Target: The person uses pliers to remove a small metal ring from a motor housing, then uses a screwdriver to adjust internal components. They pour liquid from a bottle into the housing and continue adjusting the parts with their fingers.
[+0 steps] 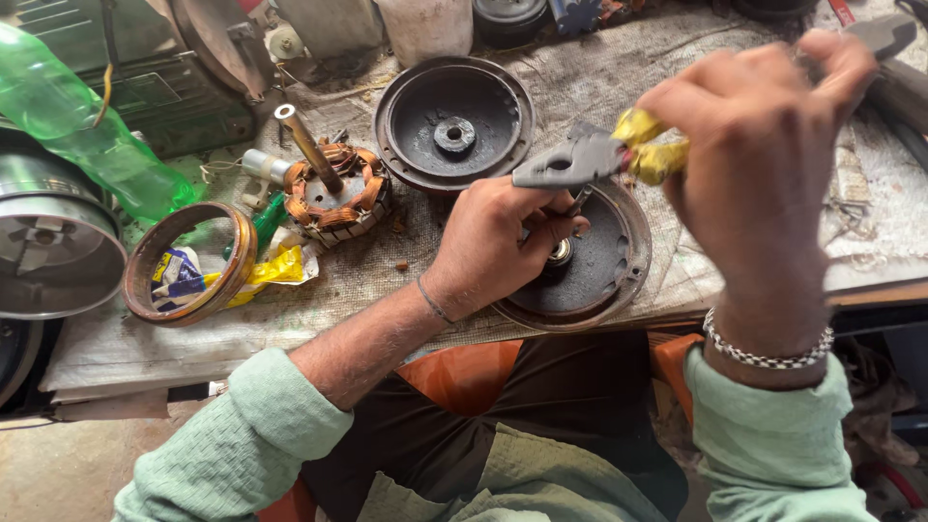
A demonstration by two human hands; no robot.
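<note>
The right hand (764, 164) was raised above the desk (599, 77), its fingers (831, 58) curled shut around the yellow handles of a pair of pliers (599, 157); the grey head of the pliers pointed left, over the left hand (498, 242). The left hand rested on a round, dark metal motor cover (604, 266), its fingers (556, 227) closed around a small part at the cover's hub, beside a shiny bearing; the part itself was mostly hidden by the fingers, so its kind could not be told.

That cover lay at the near edge of the desk, its rim hanging slightly past the edge above the person's lap. Just behind it sat a second round cover (454, 121), hollow side up, with a hub at its centre. To the left stood a copper-wound stator (333, 188) with a shaft tilted up and to the left. Further left, near the desk's edge, a rusty metal ring (232, 275) lay over yellow and blue wrappers (275, 266). A green plastic bottle (87, 126) lay tilted at the far left, above a shiny round housing (48, 242). Open room was left between the ring and the left forearm.

The desk was covered with worn, stained cloth, and clutter lined its far edge.
</note>
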